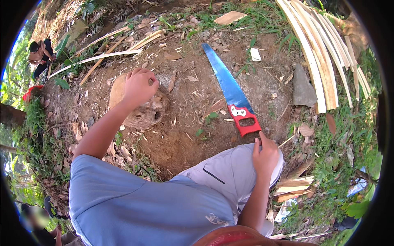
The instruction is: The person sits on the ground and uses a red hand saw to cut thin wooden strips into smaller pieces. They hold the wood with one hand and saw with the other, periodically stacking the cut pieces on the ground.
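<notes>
My left hand [140, 87] is over a cut wooden stump [145, 110] on the ground, its fingers bent with a gap at the thumb and no object visible in it. The fingers' undersides are hidden, so contact with the wood is unclear. To the right lies a handsaw [230, 86] with a blue blade and a red handle, its tip pointing away from me. My right hand [266, 155] is at my bent knee, thumb and forefinger apart, fingertips close to the lower end of the saw handle. It does not wrap the handle.
Long pale wooden strips [314, 53] lie at the far right beside a grey stone [303, 88]. Shorter split pieces [293, 188] sit near my right knee. More strips [98, 57] lie at the far left, with a crouching person [40, 57] beyond. Another person [37, 225] is at the lower left.
</notes>
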Motion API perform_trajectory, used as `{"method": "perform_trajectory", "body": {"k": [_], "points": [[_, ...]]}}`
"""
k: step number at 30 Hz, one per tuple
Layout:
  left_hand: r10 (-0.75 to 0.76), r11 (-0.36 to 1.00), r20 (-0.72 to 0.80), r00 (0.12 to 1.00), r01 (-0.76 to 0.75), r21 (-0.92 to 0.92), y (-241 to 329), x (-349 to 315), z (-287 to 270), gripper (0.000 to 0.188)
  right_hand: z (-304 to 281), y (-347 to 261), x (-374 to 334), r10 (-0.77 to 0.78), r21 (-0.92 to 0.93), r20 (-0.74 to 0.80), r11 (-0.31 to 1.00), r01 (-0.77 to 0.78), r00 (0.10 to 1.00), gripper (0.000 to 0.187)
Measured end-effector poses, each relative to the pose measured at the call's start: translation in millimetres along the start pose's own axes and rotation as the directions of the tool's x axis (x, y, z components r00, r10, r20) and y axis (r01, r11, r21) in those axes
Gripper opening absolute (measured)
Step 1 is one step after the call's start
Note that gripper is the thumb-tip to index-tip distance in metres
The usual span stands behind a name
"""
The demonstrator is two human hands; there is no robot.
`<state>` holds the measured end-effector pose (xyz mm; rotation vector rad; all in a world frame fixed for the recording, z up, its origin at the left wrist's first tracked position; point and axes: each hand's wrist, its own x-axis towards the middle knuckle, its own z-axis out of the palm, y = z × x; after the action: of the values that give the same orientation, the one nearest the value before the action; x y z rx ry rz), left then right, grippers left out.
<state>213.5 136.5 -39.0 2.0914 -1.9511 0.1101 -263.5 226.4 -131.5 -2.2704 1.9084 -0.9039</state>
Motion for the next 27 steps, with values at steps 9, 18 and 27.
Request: {"method": "perform_trajectory", "body": {"k": [9,18,27], "points": [[-0.007,0.999,0.24,0.971,0.017,-0.042,4,94,-10,0.05,-5,8,-5,0.069,0.043,0.0,0.997,-0.069,0.998,0.024],[-0.219,0.945,0.094,0.971,0.187,0.269,-99,307,3,0.036,9,-4,4,0.082,-0.05,0.004,0.995,-0.081,0.997,0.023],[-0.473,0.848,0.15,0.868,0.403,0.345,-208,368,83,0.039,24,-5,16,0.139,-0.115,0.062,0.985,-0.131,0.988,0.021]]}}
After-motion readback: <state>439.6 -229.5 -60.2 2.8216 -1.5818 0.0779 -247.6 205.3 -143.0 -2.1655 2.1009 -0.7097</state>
